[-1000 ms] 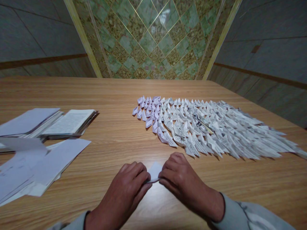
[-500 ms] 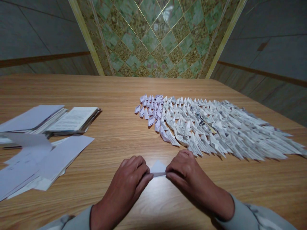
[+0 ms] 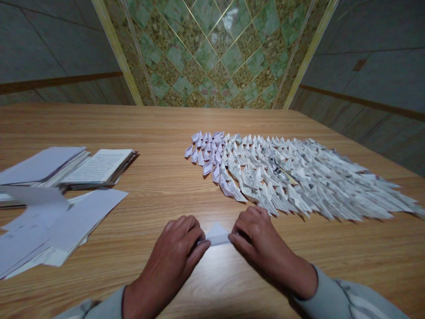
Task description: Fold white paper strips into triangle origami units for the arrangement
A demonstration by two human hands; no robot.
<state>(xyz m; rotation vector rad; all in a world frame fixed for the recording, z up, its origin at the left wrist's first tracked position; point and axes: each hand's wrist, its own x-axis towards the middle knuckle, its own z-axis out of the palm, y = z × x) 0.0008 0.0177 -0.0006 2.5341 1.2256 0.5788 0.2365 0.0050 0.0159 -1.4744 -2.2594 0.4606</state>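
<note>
Both pinch as before: left hand (image 3: 179,250) and right hand (image 3: 257,237) grip the folded paper (image 3: 216,234), barely shifted; fingers hide its ends.

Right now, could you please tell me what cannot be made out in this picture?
Head view:
white paper piece: both ends hidden by the left hand and right hand.
open book: print too small to read.
loose sheets: cut off by the left edge.
rows of folded paper pieces: rightmost ones smeared.
</note>
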